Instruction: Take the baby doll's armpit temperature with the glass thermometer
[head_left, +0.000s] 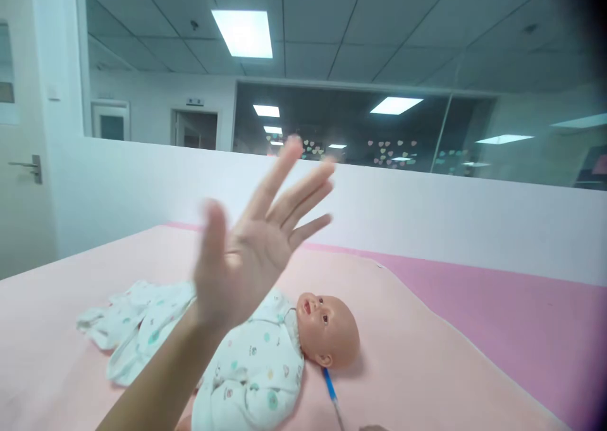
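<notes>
One empty left hand [251, 254] raised, fingers apart, blurred. Baby doll [265, 361] lies lower, beyond it, on pink sheet [403, 355], head rightward. Right hand [373, 428]: probably that bottom-edge sliver; can't tell grip state.

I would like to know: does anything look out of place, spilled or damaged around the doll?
No spill or damage stands out. The blue stick looks slightly odd: its tip ends right at the doll's head, and I cannot tell whether it is tucked underneath.
</notes>
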Tool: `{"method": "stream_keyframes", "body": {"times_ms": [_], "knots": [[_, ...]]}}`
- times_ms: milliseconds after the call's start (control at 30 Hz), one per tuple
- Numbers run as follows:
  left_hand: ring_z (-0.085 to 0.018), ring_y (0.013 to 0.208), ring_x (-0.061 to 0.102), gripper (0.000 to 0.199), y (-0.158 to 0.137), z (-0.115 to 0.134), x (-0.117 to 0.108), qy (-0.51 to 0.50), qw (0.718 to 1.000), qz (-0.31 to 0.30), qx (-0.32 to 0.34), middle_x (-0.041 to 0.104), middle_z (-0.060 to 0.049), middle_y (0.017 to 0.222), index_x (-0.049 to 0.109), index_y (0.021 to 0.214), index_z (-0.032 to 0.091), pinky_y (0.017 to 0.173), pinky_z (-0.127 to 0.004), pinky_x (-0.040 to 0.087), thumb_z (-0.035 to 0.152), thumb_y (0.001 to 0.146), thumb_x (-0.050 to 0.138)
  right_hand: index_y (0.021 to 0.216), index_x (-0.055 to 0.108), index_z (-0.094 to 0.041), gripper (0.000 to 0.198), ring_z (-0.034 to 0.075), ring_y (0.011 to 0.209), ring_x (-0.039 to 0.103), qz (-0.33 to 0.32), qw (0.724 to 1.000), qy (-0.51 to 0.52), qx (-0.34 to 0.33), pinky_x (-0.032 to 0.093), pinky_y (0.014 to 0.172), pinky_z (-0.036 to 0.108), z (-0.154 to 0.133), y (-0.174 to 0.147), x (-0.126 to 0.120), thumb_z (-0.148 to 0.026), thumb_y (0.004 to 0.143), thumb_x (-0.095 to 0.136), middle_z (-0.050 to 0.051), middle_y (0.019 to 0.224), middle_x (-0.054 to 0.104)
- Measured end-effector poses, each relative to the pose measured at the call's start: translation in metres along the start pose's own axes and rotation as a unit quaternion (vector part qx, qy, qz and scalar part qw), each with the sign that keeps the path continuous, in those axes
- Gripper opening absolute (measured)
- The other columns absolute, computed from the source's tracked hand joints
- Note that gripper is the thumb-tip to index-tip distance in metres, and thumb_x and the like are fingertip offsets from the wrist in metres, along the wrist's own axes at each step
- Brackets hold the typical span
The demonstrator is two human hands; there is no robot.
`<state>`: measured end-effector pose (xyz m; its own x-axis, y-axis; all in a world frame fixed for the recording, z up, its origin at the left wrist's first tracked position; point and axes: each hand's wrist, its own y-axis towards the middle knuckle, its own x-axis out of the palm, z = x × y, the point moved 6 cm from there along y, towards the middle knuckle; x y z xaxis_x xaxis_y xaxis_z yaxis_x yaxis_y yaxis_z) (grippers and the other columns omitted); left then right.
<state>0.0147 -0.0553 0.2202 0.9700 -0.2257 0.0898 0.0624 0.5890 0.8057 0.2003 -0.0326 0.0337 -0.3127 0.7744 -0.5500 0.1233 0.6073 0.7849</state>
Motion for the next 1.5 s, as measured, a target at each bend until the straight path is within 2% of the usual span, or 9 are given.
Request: {"method": "stream_keyframes", "body": {"times_ms": [133, 200, 300, 433, 600, 800, 1000, 1233, 1500], "knots": [[-0.019, 0.106, 0.052, 0.044, -0.013, -0.122, -0.009, 0.130, 0.983, -0.047, -0.119, 0.060, -0.002, 0.111, 0.054, 0.113, 0.026, 0.091, -0.031, 0.040, 0.049, 0.076, 0.051, 0.079, 0.058, -0.026, 0.018, 0.018, 0.062, 0.055, -0.022, 0.999, 0.018, -0.026, 0.044, 0.055, 0.030, -0.014, -0.032, -0.015, -0.028, 0.081, 0.040, 0.004, 0.067, 0.056], [-0.017, 0.087, 0.057, 0.039, -0.032, -0.182, -0.020, 0.173, 0.958, -0.085, -0.210, 0.065, -0.005, 0.092, 0.061, 0.102, 0.018, 0.078, -0.029, 0.042, 0.045, 0.076, 0.051, 0.078, 0.057, -0.024, 0.017, 0.015, 0.061, 0.055, -0.044, 0.997, 0.029, -0.055, 0.044, 0.058, 0.026, -0.031, -0.026, -0.002, -0.027, 0.082, 0.041, 0.003, 0.067, 0.057], [-0.015, 0.075, 0.055, 0.029, -0.062, -0.224, -0.022, 0.158, 0.922, -0.213, -0.283, 0.064, -0.003, 0.080, 0.065, 0.091, 0.015, 0.069, -0.026, 0.041, 0.033, 0.072, 0.053, 0.082, 0.055, -0.021, 0.020, 0.012, 0.056, 0.055, -0.114, 0.987, -0.010, -0.109, 0.035, 0.049, 0.025, -0.059, 0.000, 0.036, -0.018, 0.084, 0.035, 0.002, 0.072, 0.060], [-0.012, 0.071, 0.052, 0.022, -0.073, -0.219, -0.024, 0.153, 0.904, -0.286, -0.278, 0.061, 0.000, 0.071, 0.066, 0.079, 0.015, 0.065, -0.022, 0.039, 0.016, 0.065, 0.050, 0.094, 0.052, -0.017, 0.021, 0.016, 0.058, 0.057, -0.163, 0.975, -0.074, -0.135, 0.027, 0.045, 0.028, -0.075, 0.023, 0.069, -0.012, 0.080, 0.038, 0.007, 0.079, 0.063], [-0.012, 0.072, 0.052, 0.019, -0.072, -0.211, -0.028, 0.144, 0.902, -0.285, -0.291, 0.062, 0.001, 0.072, 0.067, 0.080, 0.017, 0.066, -0.021, 0.038, 0.025, 0.071, 0.053, 0.092, 0.049, -0.018, 0.017, 0.016, 0.060, 0.056, -0.157, 0.982, -0.042, -0.100, 0.023, 0.046, 0.027, -0.069, 0.018, 0.065, -0.019, 0.080, 0.037, 0.006, 0.078, 0.059], [-0.013, 0.083, 0.054, 0.026, -0.074, -0.206, -0.030, 0.151, 0.907, -0.283, -0.274, 0.065, -0.001, 0.088, 0.066, 0.093, 0.020, 0.074, -0.022, 0.040, 0.023, 0.069, 0.058, 0.081, 0.039, -0.020, 0.022, 0.013, 0.059, 0.048, -0.173, 0.982, 0.069, 0.015, 0.022, 0.052, 0.027, -0.056, 0.015, 0.065, -0.005, 0.065, 0.035, 0.000, 0.070, 0.052], [-0.016, 0.088, 0.057, 0.026, -0.075, -0.216, -0.036, 0.139, 0.910, -0.258, -0.293, 0.066, -0.005, 0.093, 0.065, 0.093, 0.016, 0.078, -0.025, 0.042, 0.028, 0.071, 0.057, 0.072, 0.030, -0.021, 0.017, 0.010, 0.055, 0.039, -0.128, 0.962, 0.229, 0.079, 0.028, 0.053, 0.024, -0.046, 0.012, 0.070, -0.008, 0.065, 0.037, -0.005, 0.063, 0.038], [-0.019, 0.085, 0.058, 0.039, -0.076, -0.220, -0.037, 0.113, 0.911, -0.242, -0.315, 0.068, -0.007, 0.090, 0.066, 0.099, 0.013, 0.076, -0.027, 0.043, 0.037, 0.070, 0.059, 0.072, 0.036, -0.021, 0.011, 0.008, 0.051, 0.036, -0.064, 0.950, 0.304, -0.005, 0.029, 0.048, 0.022, -0.045, 0.003, 0.076, -0.010, 0.070, 0.038, -0.005, 0.061, 0.037], [-0.023, 0.098, 0.058, 0.040, -0.078, -0.201, -0.030, 0.067, 0.903, -0.307, -0.292, 0.066, -0.008, 0.102, 0.065, 0.103, 0.016, 0.083, -0.029, 0.045, 0.039, 0.070, 0.062, 0.080, 0.044, -0.020, 0.008, 0.012, 0.062, 0.049, -0.016, 0.957, 0.289, 0.016, 0.038, 0.055, 0.025, -0.042, 0.009, 0.073, -0.020, 0.083, 0.037, 0.000, 0.070, 0.051]]}}
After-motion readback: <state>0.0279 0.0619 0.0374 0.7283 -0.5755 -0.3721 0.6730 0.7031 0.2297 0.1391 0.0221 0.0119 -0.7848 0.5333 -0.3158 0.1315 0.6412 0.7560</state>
